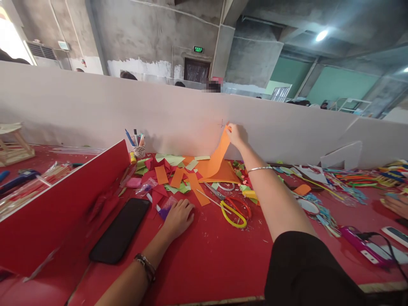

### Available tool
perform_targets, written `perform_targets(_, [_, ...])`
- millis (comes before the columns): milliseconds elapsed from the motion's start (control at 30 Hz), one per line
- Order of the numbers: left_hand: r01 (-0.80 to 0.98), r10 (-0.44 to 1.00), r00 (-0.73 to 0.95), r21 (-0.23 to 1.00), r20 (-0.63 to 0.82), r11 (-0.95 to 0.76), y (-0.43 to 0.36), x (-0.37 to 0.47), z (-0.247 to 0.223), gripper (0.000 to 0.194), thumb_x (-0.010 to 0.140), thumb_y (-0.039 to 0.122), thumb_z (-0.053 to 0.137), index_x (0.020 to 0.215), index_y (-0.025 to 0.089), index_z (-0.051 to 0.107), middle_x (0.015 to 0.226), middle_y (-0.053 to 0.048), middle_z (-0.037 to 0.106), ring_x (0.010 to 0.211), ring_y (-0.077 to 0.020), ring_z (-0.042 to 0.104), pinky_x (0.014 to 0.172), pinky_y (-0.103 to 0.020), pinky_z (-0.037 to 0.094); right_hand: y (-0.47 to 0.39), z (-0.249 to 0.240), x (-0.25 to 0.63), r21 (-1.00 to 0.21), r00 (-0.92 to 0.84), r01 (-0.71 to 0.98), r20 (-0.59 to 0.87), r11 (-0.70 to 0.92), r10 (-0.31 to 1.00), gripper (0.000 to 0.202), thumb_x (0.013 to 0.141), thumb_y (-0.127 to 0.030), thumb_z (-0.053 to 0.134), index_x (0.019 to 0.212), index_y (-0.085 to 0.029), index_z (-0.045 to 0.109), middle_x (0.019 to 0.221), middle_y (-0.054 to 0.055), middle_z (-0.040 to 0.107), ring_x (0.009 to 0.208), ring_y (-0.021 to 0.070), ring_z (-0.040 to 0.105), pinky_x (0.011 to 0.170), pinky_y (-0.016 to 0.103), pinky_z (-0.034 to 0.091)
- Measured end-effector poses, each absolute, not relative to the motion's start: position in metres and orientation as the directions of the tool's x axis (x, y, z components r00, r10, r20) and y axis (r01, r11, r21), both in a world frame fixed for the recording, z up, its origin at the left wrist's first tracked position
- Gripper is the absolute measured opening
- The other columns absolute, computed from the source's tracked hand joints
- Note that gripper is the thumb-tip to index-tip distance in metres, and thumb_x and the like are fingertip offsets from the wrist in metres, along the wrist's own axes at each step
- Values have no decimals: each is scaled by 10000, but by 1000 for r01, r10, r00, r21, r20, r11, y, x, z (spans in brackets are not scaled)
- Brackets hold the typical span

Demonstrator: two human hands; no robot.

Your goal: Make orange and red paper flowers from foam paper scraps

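While the right hand (236,135) pinches one long orange strip (219,158) up by the pale wall (165,117), the left hand (179,217) lies curled on the red table (219,267); I can't tell if it holds anything. One black phone (120,230) and one pen cup (139,151) sit to its left. One green exit sign (198,49) glows in the grey room (143,34).

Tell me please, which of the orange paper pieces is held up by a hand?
The long orange strip, its upper end pinched in the right hand; the other orange pieces lie among the scraps.
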State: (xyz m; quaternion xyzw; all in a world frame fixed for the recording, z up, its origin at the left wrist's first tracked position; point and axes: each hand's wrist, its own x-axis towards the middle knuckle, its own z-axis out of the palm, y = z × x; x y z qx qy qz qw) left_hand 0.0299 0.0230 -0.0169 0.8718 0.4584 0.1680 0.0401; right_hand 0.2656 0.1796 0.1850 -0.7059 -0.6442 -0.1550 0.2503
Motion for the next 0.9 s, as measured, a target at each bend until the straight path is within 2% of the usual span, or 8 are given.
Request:
perform_targets(200, [768, 818, 506, 289, 274, -572, 20, 31, -16, 196, 780, 207, 422, 922, 180, 554, 914, -64, 530, 898, -211, 466, 811, -358, 329, 120, 229, 239, 12, -168, 976, 686, 220, 708, 146, 799, -240, 449, 832, -165, 570, 705, 42, 581, 666, 168, 517, 582, 242, 318])
perform_targets(367, [726, 836, 454, 417, 307, -547, 21, 31, -13, 241, 791, 295, 445, 961, 166, 557, 978, -83, 552, 978, -233, 470, 912, -419, 274, 43, 240, 230, -47, -291, 835, 808, 549, 512, 159, 812, -249, 447, 790, -154, 573, 673, -7, 552, 624, 112, 501, 602, 231, 357])
perform_targets(500, [644, 879, 344, 598, 329, -476, 25, 31, -6, 456, 825, 396, 384, 1216, 163, 373, 1200, -116, 476, 1123, -224, 422, 937, -384, 305, 5, 233, 250, -238, -22, 741, 926, 627, 378, 215, 828, -324, 426, 789, -168, 570, 707, -1, 553, 659, 113, 510, 595, 236, 393])
perform_targets(567, [429, 927, 272, 831, 256, -356, 25, 32, 0, 551, 834, 437, 347, 1304, 179, 224, 1296, -129, 400, 1173, -206, 399, 916, -342, 353, -2, 222, 268, -365, 154, 693, 917, 621, 368, 214, 814, -360, 450, 786, -186, 570, 710, -1, 552, 651, 113, 517, 579, 234, 404])
perform_targets(633, [77, 951, 284, 986, 121, -149, 22, 34, 7, 605, 830, 488, 321, 1333, 205, 139, 1333, -127, 366, 1180, -200, 407, 902, -337, 382, -5, 206, 287, -499, 293, 635, 862, 590, 414, 207, 795, -383, 474, 800, -202, 573, 715, -3, 553, 638, 113, 524, 577, 240, 418])
perform_targets(733, [-220, 906, 424, 971, 14, 88, 13, 33, 19, 613, 819, 561, 246, 1300, 180, 253, 1235, -132, 489, 1088, -207, 503, 888, -357, 406, -13, 175, 311, -695, 449, 497, 718, 519, 532, 222, 768, -398, 505, 827, -195, 575, 739, 8, 575, 634, 126, 541, 569, 262, 439])
perform_targets(800, [-241, 903, 428, 957, -43, 159, 6, 29, 25, 605, 794, 583, 292, 1174, 137, 444, 1114, -133, 580, 1005, -218, 557, 860, -343, 426, -26, 153, 321, -771, 525, 467, 636, 434, 565, 229, 734, -408, 541, 806, -195, 586, 727, 12, 587, 633, 138, 548, 566, 270, 448])
perform_targets(900, [-180, 929, 340, 959, -148, 219, -7, 18, 29, 495, 707, 517, 522, 1034, 147, 555, 1017, -96, 633, 897, -215, 599, 761, -302, 465, -55, 117, 328, -842, 586, 465, 525, 275, 617, 256, 690, -431, 579, 811, -207, 604, 754, 18, 616, 681, 167, 576, 607, 294, 469])
